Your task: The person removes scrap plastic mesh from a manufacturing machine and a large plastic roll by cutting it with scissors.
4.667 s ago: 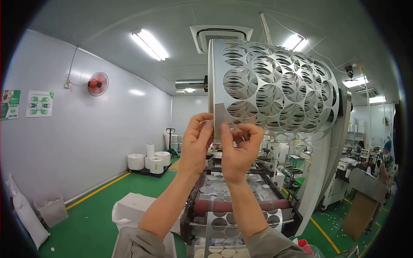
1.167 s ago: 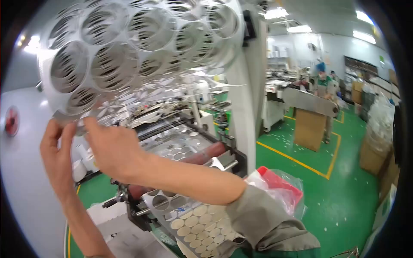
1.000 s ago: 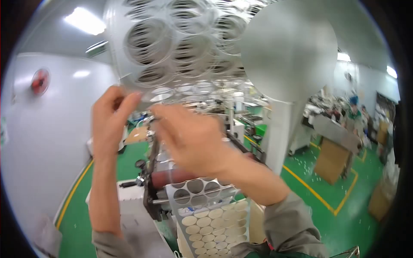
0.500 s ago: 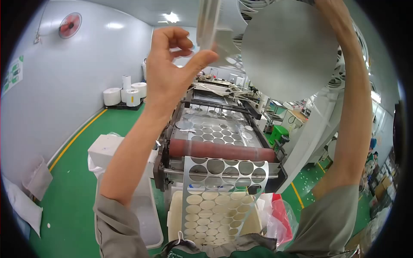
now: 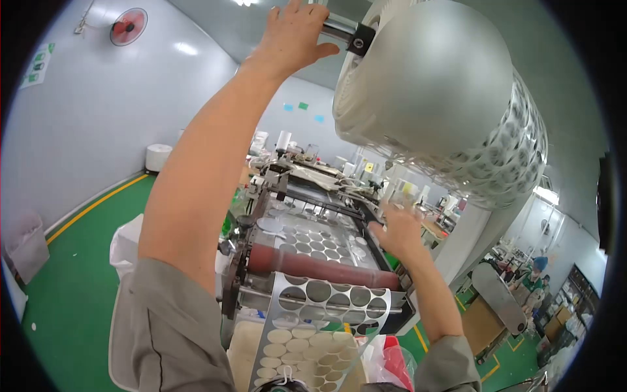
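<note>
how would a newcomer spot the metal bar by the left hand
Find the large perforated roll at upper right. At its left end is a black block, and the metal bar runs from there to the left hand. Its slim, shiny shape sets it apart from the black block and bulky roll.

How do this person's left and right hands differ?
The left hand is raised high in the picture; the right hand is well below it. The left hand is at the metal bar, its exact hold partly hidden, while the right hand looks open, with nothing visibly held. Both hands are bare, as are the forearms beyond the grey sleeves.
</note>
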`<state>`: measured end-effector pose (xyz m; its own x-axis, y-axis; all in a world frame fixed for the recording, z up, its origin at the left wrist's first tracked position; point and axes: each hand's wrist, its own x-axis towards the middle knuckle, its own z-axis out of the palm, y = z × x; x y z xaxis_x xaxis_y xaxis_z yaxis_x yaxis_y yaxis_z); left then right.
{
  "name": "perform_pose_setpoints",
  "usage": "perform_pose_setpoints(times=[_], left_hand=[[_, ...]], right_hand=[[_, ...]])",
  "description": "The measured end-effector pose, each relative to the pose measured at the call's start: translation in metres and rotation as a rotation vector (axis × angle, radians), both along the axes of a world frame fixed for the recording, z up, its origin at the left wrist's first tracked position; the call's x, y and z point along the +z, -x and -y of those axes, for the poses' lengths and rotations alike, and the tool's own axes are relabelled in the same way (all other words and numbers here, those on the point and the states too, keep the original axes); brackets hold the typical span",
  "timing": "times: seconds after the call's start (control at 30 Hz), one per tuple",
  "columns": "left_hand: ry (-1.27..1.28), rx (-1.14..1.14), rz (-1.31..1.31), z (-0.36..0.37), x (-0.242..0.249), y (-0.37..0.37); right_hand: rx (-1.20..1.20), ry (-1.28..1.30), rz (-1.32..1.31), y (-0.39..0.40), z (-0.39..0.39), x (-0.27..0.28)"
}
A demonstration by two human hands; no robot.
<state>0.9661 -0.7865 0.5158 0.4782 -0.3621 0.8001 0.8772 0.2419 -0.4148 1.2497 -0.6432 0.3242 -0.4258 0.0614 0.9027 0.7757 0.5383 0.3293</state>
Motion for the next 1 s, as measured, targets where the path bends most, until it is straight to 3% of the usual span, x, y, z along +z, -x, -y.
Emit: perform_pose_setpoints(times=[0.07,0.13,0.2,0.23,0.3,0.4,0.5,0.57,0.6,0.63,0.67,0.73,0.77,0.8,0.87,0.93,1.0], left_hand=[[0.245,0.149,0.279,0.012,0.008,-0.014],[0.192,0.029,0.231,0.002,0.015,-0.003],[0.153,-0.006,0.24,-0.008,0.011,-0.005],[0.13,-0.02,0.224,-0.01,0.011,-0.003],[0.124,-0.036,0.222,-0.011,0.011,0.0],[0.119,-0.085,0.221,-0.011,0.011,0.001],[0.128,-0.108,0.217,-0.012,0.011,-0.002],[0.17,-0.092,0.276,-0.008,0.011,-0.004],[0.162,-0.097,0.285,-0.008,0.012,-0.003],[0.157,-0.107,0.28,-0.01,0.01,-0.002],[0.148,-0.113,0.271,-0.01,0.01,-0.003],[0.173,-0.112,0.279,-0.01,0.008,-0.005],[0.168,-0.109,0.284,-0.013,0.01,-0.005],[0.149,-0.104,0.293,-0.012,0.012,-0.004],[0.151,-0.106,0.293,-0.01,0.012,-0.002],[0.129,-0.113,0.271,-0.014,0.013,-0.001],[0.034,-0.154,0.195,-0.021,0.013,0.002]], right_hand=[[0.345,0.938,0.222,-0.016,0.052,0.034],[0.562,-0.16,0.098,-0.028,0.104,0.078],[0.627,-0.423,-0.308,-0.035,0.108,0.155],[0.472,-0.609,-0.323,-0.03,0.12,0.196],[0.432,-0.129,-0.405,-0.024,0.125,0.24],[0.363,0.03,-0.381,-0.034,0.141,0.221],[0.209,-0.353,-0.3,-0.037,0.119,0.165],[0.17,-0.452,-0.343,-0.035,0.089,0.114],[0.245,-0.451,-0.282,-0.03,0.062,0.082],[0.544,-0.288,-0.427,-0.001,0.02,0.036],[0.31,-0.132,-0.345,0.021,-0.009,-0.004],[-0.202,0.201,0.222,0.047,-0.01,-0.027],[-0.059,0.478,0.419,0.044,-0.041,-0.042],[-0.053,0.475,0.414,0.045,-0.028,-0.037],[0.613,0.534,0.357,0.038,0.042,-0.006],[0.478,-0.111,0.198,0.012,0.126,0.059],[0.903,-0.295,-0.432,-0.017,0.114,0.128]])
